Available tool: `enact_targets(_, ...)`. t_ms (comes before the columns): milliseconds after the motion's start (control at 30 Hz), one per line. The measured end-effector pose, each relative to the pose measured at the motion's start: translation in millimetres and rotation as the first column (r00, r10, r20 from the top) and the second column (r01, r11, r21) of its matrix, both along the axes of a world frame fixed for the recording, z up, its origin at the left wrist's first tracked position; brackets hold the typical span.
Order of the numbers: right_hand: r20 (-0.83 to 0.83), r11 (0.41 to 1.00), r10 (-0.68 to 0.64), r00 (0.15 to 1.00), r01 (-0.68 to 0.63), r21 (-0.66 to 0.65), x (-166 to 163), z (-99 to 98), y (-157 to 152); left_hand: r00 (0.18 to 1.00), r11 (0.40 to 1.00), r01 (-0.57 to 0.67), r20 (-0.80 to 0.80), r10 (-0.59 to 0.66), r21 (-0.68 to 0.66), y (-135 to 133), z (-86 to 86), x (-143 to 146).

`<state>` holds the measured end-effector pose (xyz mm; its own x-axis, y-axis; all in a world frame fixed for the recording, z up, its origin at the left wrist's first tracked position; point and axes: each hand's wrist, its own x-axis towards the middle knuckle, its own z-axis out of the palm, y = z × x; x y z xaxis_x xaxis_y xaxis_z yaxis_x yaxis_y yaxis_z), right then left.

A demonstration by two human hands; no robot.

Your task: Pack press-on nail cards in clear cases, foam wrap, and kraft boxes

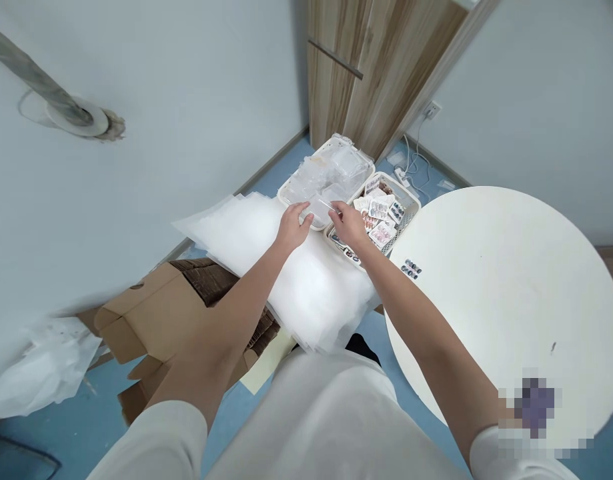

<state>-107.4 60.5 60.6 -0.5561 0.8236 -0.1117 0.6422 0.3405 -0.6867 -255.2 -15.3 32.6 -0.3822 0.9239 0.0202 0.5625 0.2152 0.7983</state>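
A small clear plastic bag (320, 209) is stretched between my two hands, over the near edge of a white basket (285, 195) filled with similar clear plastic pieces. My left hand (293, 228) has its thumb and fingertips at the bag's left edge. At the right edge, my right hand (349, 225) pinches it with bent fingers. Beside my right hand stands a second white basket (411, 212), holding several cards of press-on nails (383, 233). The bag's see-through film makes its exact outline hard to tell.
Stacked translucent white sheets (316, 287) lie beneath my forearms. A round white table (486, 300) stands at right, bearing a small set of nails (411, 269). Cardboard boxes (156, 313) lie at left. A wooden cabinet (356, 87) and power cables (411, 167) are behind.
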Motion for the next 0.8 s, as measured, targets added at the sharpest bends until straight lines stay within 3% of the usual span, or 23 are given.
enact_targets(100, -0.193, 0.982, -0.144, 0.97, 0.117, -0.147, 15.4, 12.4, -8.5, 0.959, 0.996, -0.074, 0.276, 0.056, 0.057, -6.4, 10.9, 17.3)
enact_targets(200, -0.362, 0.924, -0.289, 0.886, 0.16, -0.347, 35.9, 22.8, -23.9, 0.816, 0.989, -0.142, 0.571, 0.087, 0.053, -21.2, 21.6, 38.0)
enact_targets(300, -0.445, 0.851, -0.422, 0.79, 0.177, -0.495, 61.3, 29.6, -44.6, 0.67, 0.985, -0.17, 0.734, 0.109, 0.009, -43.0, 31.9, 60.3)
enact_targets(400, -0.459, 0.79, -0.515, 0.724, 0.192, -0.583, 88.7, 32.9, -66.6, 0.562, 0.988, -0.147, 0.818, 0.122, -0.046, -64.5, 39.5, 82.1)
enact_targets(533, -0.46, 0.754, -0.576, 0.676, 0.223, -0.618, 122.3, 37.5, -93.3, 0.479, 0.995, -0.062, 0.872, 0.097, -0.077, -80.8, 43.9, 108.5)
enact_targets(667, -0.454, 0.728, -0.626, 0.634, 0.268, -0.631, 153.5, 44.3, -115.7, 0.464, 0.997, 0.013, 0.884, 0.062, -0.077, -84.2, 44.7, 133.4)
enact_targets(800, -0.409, 0.699, -0.668, 0.622, 0.335, -0.631, 188.0, 49.2, -135.4, 0.515, 0.996, 0.045, 0.856, 0.042, -0.076, -85.9, 45.9, 160.8)
